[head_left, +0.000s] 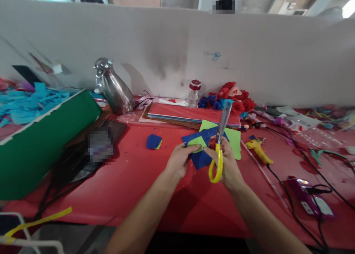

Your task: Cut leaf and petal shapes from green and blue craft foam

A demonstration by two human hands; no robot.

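Both my hands meet over the red table, fingers pinched on a small light-green cut piece of felt or paper (197, 143). My left hand (179, 159) grips its left edge. My right hand (227, 163) touches its right edge and also holds yellow-handled scissors (217, 161), blades pointing up and away. Below the hands lie a blue sheet (201, 161) and a larger light-green sheet (235, 143). A small stack of blue cut pieces (154, 141), with green showing beneath, rests to the left.
Behind are stacked coloured sheets (177, 111), a lidded jar (193, 93), fabric flowers (234, 97) and a metal jug (115, 87). At right lie a yellow glue gun (259, 151), its cord and a purple device (310, 198). A green box (52, 143) stands left.
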